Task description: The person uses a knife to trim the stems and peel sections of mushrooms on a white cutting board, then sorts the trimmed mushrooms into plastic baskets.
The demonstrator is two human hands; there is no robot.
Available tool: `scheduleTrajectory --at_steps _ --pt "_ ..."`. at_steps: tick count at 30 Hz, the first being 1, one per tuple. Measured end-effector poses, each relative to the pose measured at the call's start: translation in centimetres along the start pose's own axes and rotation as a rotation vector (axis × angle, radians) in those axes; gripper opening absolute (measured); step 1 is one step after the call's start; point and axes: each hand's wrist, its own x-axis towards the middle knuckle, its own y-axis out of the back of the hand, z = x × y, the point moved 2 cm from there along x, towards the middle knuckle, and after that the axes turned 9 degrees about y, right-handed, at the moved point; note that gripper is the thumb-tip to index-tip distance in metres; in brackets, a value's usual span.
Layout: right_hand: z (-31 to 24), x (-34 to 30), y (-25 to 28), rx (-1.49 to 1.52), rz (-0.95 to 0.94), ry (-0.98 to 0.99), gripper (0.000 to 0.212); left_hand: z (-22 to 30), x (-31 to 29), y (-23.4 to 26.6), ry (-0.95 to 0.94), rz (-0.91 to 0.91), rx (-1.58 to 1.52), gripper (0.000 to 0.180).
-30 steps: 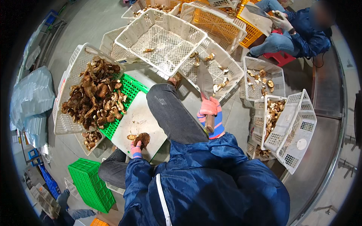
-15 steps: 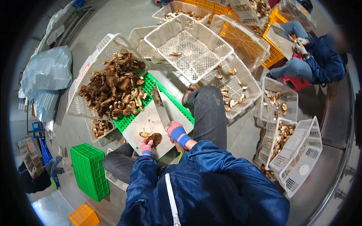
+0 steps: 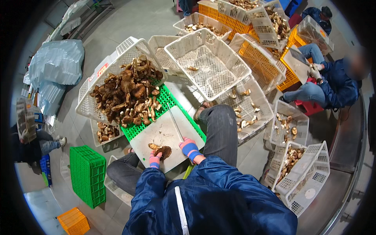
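In pink and blue gloves, my left hand [image 3: 155, 159] closes on the stem of a brown-capped mushroom [image 3: 165, 151] lying on a pale cutting board [image 3: 147, 138]. My right hand [image 3: 188, 147] grips a long knife [image 3: 175, 123], its blade seen almost edge-on and pointing away from me over the board, apart from the mushroom. Under the board is a green plastic crate [image 3: 177, 102]. Beyond it, a tilted white crate [image 3: 87, 102] is heaped with brown mushrooms [image 3: 127, 92], some spilling toward the board.
A nearly bare white crate [image 3: 209, 94] stands ahead, above another holding cut pieces [image 3: 248, 122]. More white crates [image 3: 309, 168] are at right. Another person [image 3: 333, 84] sits far right; someone carries a crate [image 3: 26, 119] at left. A green crate stack [image 3: 87, 176] stands left.
The view has shifted, so crates appear lower and further right. The knife has turned from its broad side to nearly edge-on. The person at left has come further into view.
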Motion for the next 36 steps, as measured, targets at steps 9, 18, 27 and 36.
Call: scheduleTrajectory --at_steps 9,18,27,36 --pt "0.2 0.1 -0.9 -0.029 -0.044 -0.055 0.048 -0.3 0.1 0.8 -0.055 0.057 0.279 0.044" --pt "-0.2 0.0 -0.4 0.002 0.0 -0.008 0.042 2.1 -2.0 -0.3 -0.134 0.12 0.384 0.043" --pt "0.3 0.1 -0.4 -0.013 -0.037 -0.026 0.05 2.6 -2.9 -1.0 -0.101 0.11 0.37 0.043" --pt "-0.1 0.0 -0.9 0.015 -0.031 -0.023 0.054 2.0 -2.5 -0.5 -0.138 0.113 0.327 0.042"
